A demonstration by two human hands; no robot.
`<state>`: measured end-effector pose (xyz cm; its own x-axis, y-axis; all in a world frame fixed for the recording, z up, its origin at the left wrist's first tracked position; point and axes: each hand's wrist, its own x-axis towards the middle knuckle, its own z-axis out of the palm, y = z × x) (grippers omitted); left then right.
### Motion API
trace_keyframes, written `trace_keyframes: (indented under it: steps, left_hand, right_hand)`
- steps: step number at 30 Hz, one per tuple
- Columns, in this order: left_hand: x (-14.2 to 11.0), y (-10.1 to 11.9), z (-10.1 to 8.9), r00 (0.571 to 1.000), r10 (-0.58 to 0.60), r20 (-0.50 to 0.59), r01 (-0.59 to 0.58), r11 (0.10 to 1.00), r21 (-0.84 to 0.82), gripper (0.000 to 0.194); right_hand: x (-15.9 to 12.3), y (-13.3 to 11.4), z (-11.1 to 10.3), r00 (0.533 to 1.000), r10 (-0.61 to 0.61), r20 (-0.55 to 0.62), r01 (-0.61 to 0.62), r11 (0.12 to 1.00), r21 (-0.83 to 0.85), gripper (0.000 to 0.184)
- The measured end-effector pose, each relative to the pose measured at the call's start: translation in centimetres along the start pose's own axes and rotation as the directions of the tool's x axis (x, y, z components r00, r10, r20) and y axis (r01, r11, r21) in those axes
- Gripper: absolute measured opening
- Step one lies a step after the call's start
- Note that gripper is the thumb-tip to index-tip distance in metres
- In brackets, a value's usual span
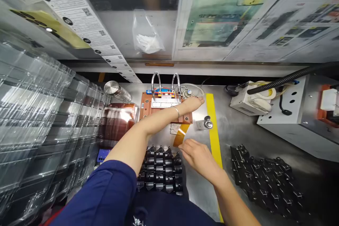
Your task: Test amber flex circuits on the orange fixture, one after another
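There are two black ribbed trays, the left tray [161,171] and the right tray [265,180]. Two curved metal hoses, the left hose [155,77] and the right hose [176,77], stand over one brown block [145,107] with one white bar [162,104]. There is one each of amber strip [179,137], yellow strip [215,134], metal-topped bottle [203,123], metal cylinder [118,91] and plastic bag [145,31]. The bag's white pieces [148,44] overlap too much to count.

- A dark navy top [106,190] is worn, its left sleeve [116,173] cut short.
- White marks [139,221], partly cropped, are printed on the front.
- The left wrist [173,113] is circled by a thin silver-coloured bangle [177,112].
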<state>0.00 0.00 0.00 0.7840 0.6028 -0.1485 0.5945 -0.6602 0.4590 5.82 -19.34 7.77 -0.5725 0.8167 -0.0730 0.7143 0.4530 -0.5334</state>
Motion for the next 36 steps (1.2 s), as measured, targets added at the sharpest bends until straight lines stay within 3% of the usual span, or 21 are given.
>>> trace_keyframes:
  steps: [2,3,5,6,7,9,11,13,15,17,21,22,23,24,26,27,28,30,32,34,36]
  left_hand:
    - [-3.8,-0.1,-0.7,0.997,0.071,0.030,-0.060,0.964,-0.260,0.026]
    - [-6.2,-0.5,-1.0,0.991,0.114,0.066,-0.071,0.885,-0.460,0.030]
    - [-11.5,-1.9,-1.4,0.962,0.189,0.196,0.034,0.629,-0.777,0.047]
    - [-14.2,-3.0,-1.5,0.961,0.156,0.230,0.127,0.489,-0.863,0.052]
    - [-16.7,-4.1,-1.4,0.968,0.076,0.238,0.195,0.366,-0.910,0.047]
    - [-20.8,-6.2,-1.2,0.953,-0.162,0.256,0.283,0.173,-0.943,0.033]
    - [-23.1,-7.6,-0.6,0.861,-0.417,0.291,0.330,0.022,-0.944,0.033]
    - [-23.8,-8.2,0.3,0.756,-0.571,0.321,0.342,-0.073,-0.937,0.028]
    - [-23.2,-8.4,1.1,0.702,-0.634,0.325,0.335,-0.109,-0.936,0.023]
    - [-22.2,-8.3,1.8,0.665,-0.678,0.313,0.326,-0.113,-0.939,0.020]
    - [-20.9,-7.3,2.1,0.595,-0.769,0.232,0.300,-0.055,-0.952,0.020]
    - [-20.9,-6.9,1.9,0.602,-0.777,0.185,0.277,-0.014,-0.961,0.023]
    - [-20.9,-6.4,1.5,0.643,-0.757,0.117,0.243,0.057,-0.968,0.027]
    - [-21.0,-6.0,1.1,0.714,-0.699,0.040,0.200,0.149,-0.968,0.032]
    - [-21.2,-5.3,0.1,0.877,-0.474,-0.072,0.103,0.333,-0.937,0.040]
    - [-21.3,-5.2,-0.4,0.935,-0.346,-0.078,0.069,0.395,-0.916,0.041]
    - [-21.3,-5.3,-0.8,0.968,-0.247,-0.053,0.059,0.428,-0.902,0.039]
    - [-21.2,-5.9,-1.2,0.978,-0.206,0.020,0.109,0.427,-0.898,0.026]
    - [-21.2,-7.0,-1.1,0.941,-0.328,0.083,0.199,0.337,-0.920,0.013]
    - [-21.1,-8.0,-0.6,0.831,-0.524,0.189,0.298,0.131,-0.946,0.011]
    - [-21.1,-8.7,0.2,0.694,-0.656,0.298,0.341,-0.065,-0.938,0.017]
  right_hand:
    - [1.0,0.1,-0.6,0.998,-0.044,0.036,0.041,0.997,0.063,0.020]
    - [1.5,0.4,-0.8,0.999,-0.046,0.014,0.044,0.990,0.131,0.020]
    - [2.6,1.6,-0.9,0.991,0.066,-0.119,-0.027,0.952,0.304,0.018]
    - [3.1,2.4,-0.7,0.960,0.189,-0.205,-0.095,0.913,0.398,0.016]
    - [3.7,3.2,-0.2,0.901,0.332,-0.278,-0.161,0.854,0.495,0.015]
    - [5.1,4.8,1.2,0.735,0.586,-0.341,-0.234,0.691,0.684,0.016]
    - [6.7,5.8,3.2,0.593,0.747,-0.302,-0.212,0.506,0.836,0.022]
    - [8.2,6.1,5.2,0.500,0.835,-0.231,-0.169,0.356,0.919,0.027]
    - [9.3,6.0,7.0,0.453,0.872,-0.187,-0.155,0.283,0.946,0.029]
    - [10.0,5.8,8.1,0.453,0.874,-0.176,-0.163,0.276,0.947,0.030]
    - [9.9,4.7,7.7,0.513,0.843,-0.158,-0.197,0.295,0.935,0.029]
    - [9.7,4.3,7.1,0.548,0.823,-0.149,-0.210,0.308,0.928,0.029]
    - [9.4,3.9,6.4,0.609,0.781,-0.138,-0.230,0.341,0.912,0.027]
    - [9.1,3.5,5.6,0.692,0.712,-0.122,-0.251,0.396,0.883,0.026]
    - [8.7,3.0,3.9,0.845,0.529,-0.083,-0.261,0.543,0.798,0.022]
    - [8.7,3.0,3.3,0.883,0.462,-0.078,-0.249,0.603,0.758,0.021]
    - [8.7,3.2,2.7,0.891,0.444,-0.098,-0.236,0.636,0.735,0.020]
    - [9.2,3.9,2.4,0.812,0.547,-0.202,-0.223,0.612,0.759,0.021]
    - [9.9,5.0,3.0,0.669,0.692,-0.271,-0.204,0.522,0.828,0.023]
    - [10.6,5.9,4.3,0.545,0.797,-0.261,-0.177,0.413,0.893,0.024]
    - [11.2,6.3,6.1,0.470,0.854,-0.223,-0.163,0.332,0.929,0.024]
